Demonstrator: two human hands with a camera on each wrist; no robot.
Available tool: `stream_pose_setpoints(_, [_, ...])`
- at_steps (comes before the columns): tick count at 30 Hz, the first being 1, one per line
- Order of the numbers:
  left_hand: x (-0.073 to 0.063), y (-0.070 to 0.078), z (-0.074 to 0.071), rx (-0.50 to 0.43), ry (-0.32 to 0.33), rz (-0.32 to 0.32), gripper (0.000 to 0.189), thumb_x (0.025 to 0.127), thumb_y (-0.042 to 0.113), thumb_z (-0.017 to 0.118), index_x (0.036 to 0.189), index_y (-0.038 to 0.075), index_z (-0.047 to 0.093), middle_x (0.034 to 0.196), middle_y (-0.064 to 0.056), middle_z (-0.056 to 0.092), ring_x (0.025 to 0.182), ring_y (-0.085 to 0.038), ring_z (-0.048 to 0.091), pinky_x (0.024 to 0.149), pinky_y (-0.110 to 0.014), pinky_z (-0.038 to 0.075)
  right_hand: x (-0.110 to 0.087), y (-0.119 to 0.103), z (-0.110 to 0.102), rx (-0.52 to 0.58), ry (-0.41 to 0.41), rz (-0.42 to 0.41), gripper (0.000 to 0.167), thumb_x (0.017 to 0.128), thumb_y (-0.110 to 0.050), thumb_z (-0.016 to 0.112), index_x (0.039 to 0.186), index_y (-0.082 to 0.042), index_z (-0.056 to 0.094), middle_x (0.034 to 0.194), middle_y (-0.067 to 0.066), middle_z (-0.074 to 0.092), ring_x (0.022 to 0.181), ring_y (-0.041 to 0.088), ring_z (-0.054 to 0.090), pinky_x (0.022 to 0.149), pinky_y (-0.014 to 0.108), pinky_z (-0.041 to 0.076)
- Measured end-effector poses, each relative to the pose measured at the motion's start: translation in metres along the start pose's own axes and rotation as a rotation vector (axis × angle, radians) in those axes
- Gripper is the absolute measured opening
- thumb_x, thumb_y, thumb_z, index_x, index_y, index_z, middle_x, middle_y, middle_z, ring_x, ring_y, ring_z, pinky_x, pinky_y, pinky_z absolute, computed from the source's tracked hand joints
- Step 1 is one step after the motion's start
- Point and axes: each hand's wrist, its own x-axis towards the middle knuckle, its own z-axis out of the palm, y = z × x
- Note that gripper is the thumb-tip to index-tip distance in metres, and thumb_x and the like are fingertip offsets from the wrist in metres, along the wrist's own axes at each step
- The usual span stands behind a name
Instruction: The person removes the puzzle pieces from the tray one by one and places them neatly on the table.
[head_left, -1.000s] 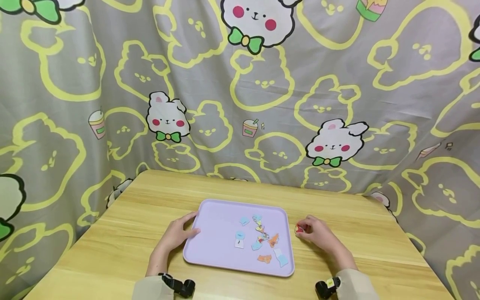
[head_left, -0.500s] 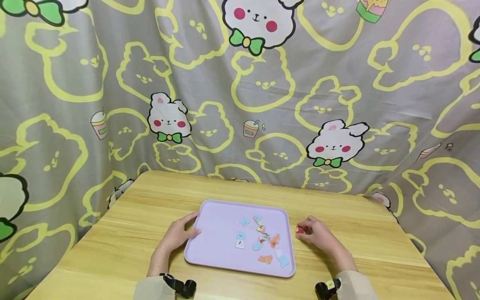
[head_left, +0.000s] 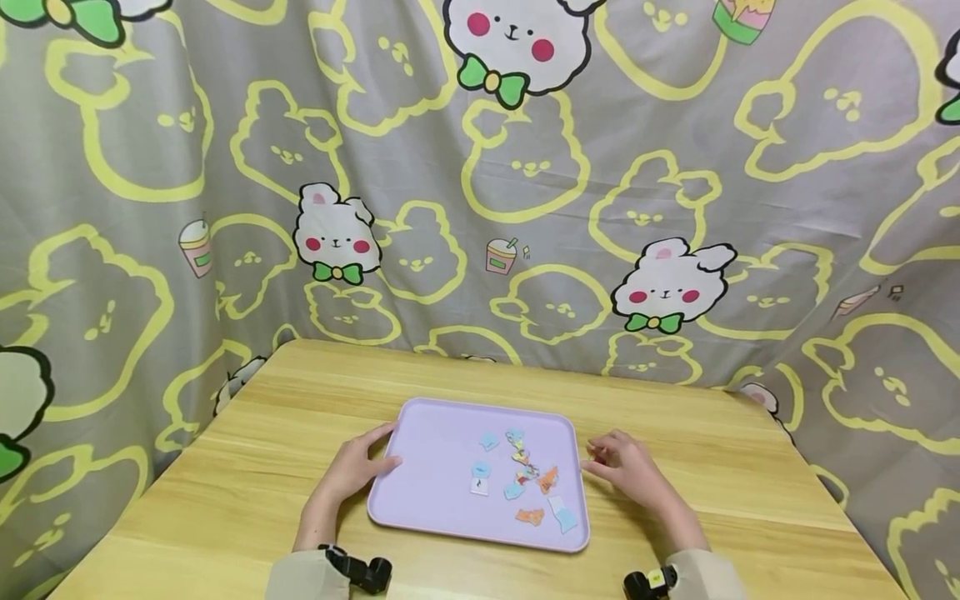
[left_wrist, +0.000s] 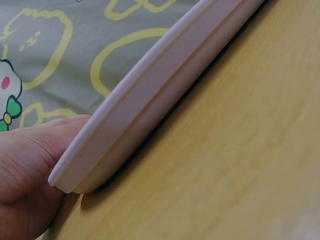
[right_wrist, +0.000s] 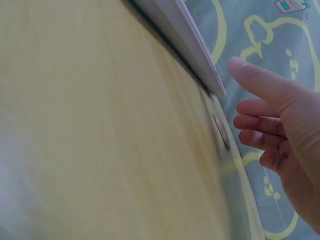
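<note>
My left hand (head_left: 351,468) grips the left edge of a lilac tray (head_left: 427,450), its thumb over the rim. The left wrist view shows the tray's side wall (left_wrist: 135,100) close up and part of the hand (left_wrist: 30,170). Puzzle-like torn pieces lie on the tray's right half: light blue (head_left: 489,441), orange (head_left: 529,517) and white-and-blue (head_left: 562,514). My right hand (head_left: 626,467) hovers just off the tray's right edge, fingers loosely curled and holding nothing. In the right wrist view a thin flat piece (right_wrist: 221,131) lies on the table below the fingers (right_wrist: 260,125).
The wooden table (head_left: 300,392) spreads around the tray on all sides. A grey curtain with cartoon rabbits (head_left: 525,208) hangs behind and beside it. Black wrist cameras (head_left: 360,575) sit on both sleeves.
My right hand has let go of the small red piece and shifted left toward the tray's right edge. The left hand and the pieces on the tray stay put.
</note>
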Motion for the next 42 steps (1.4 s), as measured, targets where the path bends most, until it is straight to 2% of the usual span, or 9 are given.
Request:
stream_pose_setpoints(6, [0.0,0.001,-0.001,0.004,-0.001,-0.003,0.059,0.09,0.018,0.07,0.144,0.009,0.049,0.147,-0.023,0.048,0.139,-0.044,0.04,0.115,-0.059,0.034,0.001,-0.014,0.006,0.019,-0.008,-0.006,0.042,0.081,-0.028,0.079,0.11,0.001,0.071,0.09,0.001,0.063,0.079,0.011,0.055,0.068,0.022,0.05])
stream_pose_setpoints(12, [0.0,0.001,-0.001,0.004,-0.004,-0.006,0.059,0.09,0.018,0.07,0.145,0.009,0.049,0.148,-0.022,0.048,0.14,-0.044,0.039,0.115,-0.059,0.033,0.0,-0.027,0.011,0.021,-0.036,-0.019,0.047,0.08,-0.034,0.079,0.11,0.001,0.071,0.088,0.0,0.059,0.079,0.01,0.048,0.065,0.019,0.043])
stream_pose_setpoints(15, [0.0,0.0,-0.001,0.002,-0.003,-0.004,0.059,0.09,0.018,0.07,0.145,0.009,0.049,0.148,-0.022,0.048,0.14,-0.044,0.04,0.116,-0.059,0.033,0.001,-0.033,0.014,0.005,-0.041,-0.031,0.048,0.08,-0.035,0.079,0.11,0.0,0.071,0.091,0.0,0.06,0.082,0.01,0.048,0.068,0.021,0.045])
stream_pose_setpoints(21, [0.0,0.0,-0.001,0.0,-0.002,-0.006,0.059,0.09,0.018,0.07,0.144,0.009,0.049,0.148,-0.022,0.048,0.14,-0.044,0.039,0.116,-0.059,0.033,0.001,-0.044,0.017,-0.037,-0.068,-0.03,0.046,0.078,-0.032,0.081,0.111,-0.001,0.07,0.105,0.004,0.064,0.093,0.013,0.055,0.082,0.03,0.054])
stream_pose_setpoints(26, [0.0,0.0,-0.001,0.001,-0.004,-0.002,0.059,0.09,0.017,0.07,0.144,0.009,0.049,0.148,-0.023,0.048,0.14,-0.044,0.039,0.116,-0.059,0.033,0.001,-0.052,0.02,-0.092,-0.082,-0.046,0.049,0.077,-0.037,0.081,0.11,-0.002,0.071,0.111,0.008,0.064,0.097,0.015,0.058,0.088,0.036,0.055])
stream_pose_setpoints(32, [0.001,-0.001,-0.001,0.001,-0.006,0.002,0.059,0.09,0.017,0.07,0.144,0.008,0.049,0.147,-0.023,0.048,0.139,-0.045,0.04,0.116,-0.059,0.033,0.001,-0.055,0.022,-0.158,-0.085,-0.106,0.053,0.074,-0.045,0.082,0.104,-0.002,0.072,0.101,0.004,0.064,0.091,0.014,0.057,0.082,0.035,0.055])
stream_pose_setpoints(42, [0.004,-0.001,-0.001,0.004,-0.008,0.004,0.06,0.09,0.017,0.07,0.145,0.008,0.048,0.148,-0.022,0.047,0.14,-0.044,0.039,0.116,-0.058,0.032,0.004,-0.058,0.025,-0.259,-0.093,-0.139,0.044,0.072,-0.047,0.082,0.087,-0.009,0.067,0.086,-0.003,0.058,0.08,0.009,0.049,0.073,0.03,0.048])
